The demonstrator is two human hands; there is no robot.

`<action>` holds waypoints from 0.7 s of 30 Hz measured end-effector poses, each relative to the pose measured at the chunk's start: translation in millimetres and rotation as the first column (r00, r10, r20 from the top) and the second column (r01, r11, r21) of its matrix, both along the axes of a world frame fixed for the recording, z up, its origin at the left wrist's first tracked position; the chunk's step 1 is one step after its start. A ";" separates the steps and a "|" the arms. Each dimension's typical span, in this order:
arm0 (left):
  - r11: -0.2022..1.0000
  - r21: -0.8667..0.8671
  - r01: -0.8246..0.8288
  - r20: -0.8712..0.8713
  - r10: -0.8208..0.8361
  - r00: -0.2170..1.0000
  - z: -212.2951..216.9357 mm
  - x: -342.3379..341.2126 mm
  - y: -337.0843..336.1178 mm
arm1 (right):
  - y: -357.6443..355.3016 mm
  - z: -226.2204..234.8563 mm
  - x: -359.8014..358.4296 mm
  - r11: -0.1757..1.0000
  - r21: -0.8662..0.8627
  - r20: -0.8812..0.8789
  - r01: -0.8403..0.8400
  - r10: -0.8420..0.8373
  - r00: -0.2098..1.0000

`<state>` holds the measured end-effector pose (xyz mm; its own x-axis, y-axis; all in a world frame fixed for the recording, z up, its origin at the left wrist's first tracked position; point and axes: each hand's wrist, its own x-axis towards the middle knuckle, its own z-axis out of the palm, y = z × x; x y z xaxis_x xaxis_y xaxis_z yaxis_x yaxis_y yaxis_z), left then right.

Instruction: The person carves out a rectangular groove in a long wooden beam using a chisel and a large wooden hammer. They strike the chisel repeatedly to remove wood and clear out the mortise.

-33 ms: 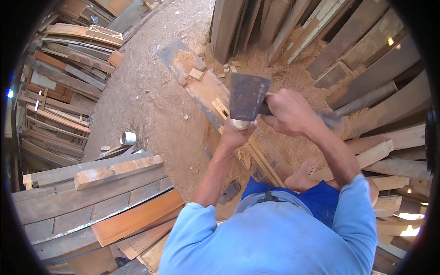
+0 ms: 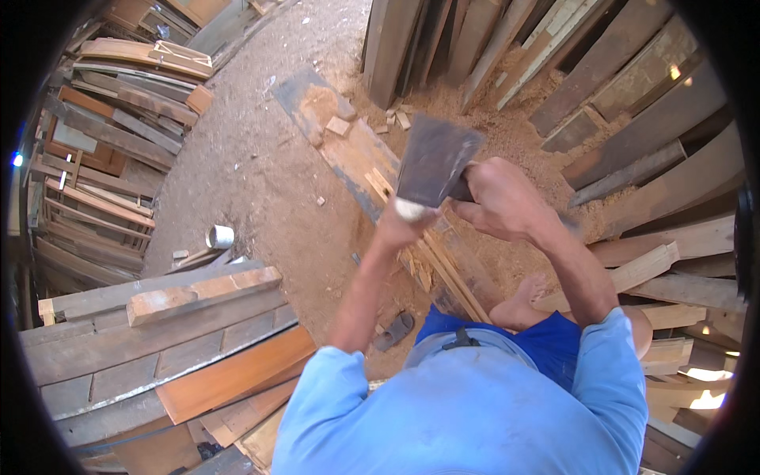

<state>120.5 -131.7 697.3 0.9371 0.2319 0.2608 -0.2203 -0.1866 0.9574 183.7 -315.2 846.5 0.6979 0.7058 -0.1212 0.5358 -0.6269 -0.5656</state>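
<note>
Gripping the dark handle of a broad-bladed, hatchet-like tool (image 2: 439,162) in a closed right hand (image 2: 503,199), wrapping fingers round just behind the metal head. Tilting the dark blade in front of the left hand (image 2: 400,228), pointing the wider end away from the body. Closing the left hand round a whitish, round-ended piece (image 2: 411,210), showing little more than the pale top just below the blade's narrower end. Not being able to tell from this view whether touching blade to piece or merely overlapping.

Holding both well in front of the blue shirt (image 2: 463,412), above a long, sawdust-strewn board (image 2: 356,154) on the ground. Having narrow wooden strips (image 2: 450,273) lying along this board below the hands, plus a small wooden block (image 2: 338,126) near the far end. Resting a bare foot (image 2: 520,303) just beside the board. Facing tall planks (image 2: 388,59) standing ahead and to the right; having a squared timber (image 2: 204,294) and an orange-brown wooden panel (image 2: 237,376) lying to the left, near a small white bucket (image 2: 220,237).
</note>
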 end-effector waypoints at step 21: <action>0.569 0.779 0.264 0.062 -0.489 0.870 -83.3 -103.8 -75.1 | -84.0 -50.5 -75.2 0.456 0.573 -0.629 0.682 -0.290 0.722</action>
<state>16.6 -206.9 614.0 0.7680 -0.4987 0.4019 -0.6395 -0.6316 0.4384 108.6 -399.2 796.0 0.9702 0.2215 -0.0983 -0.1088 0.0354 -0.9934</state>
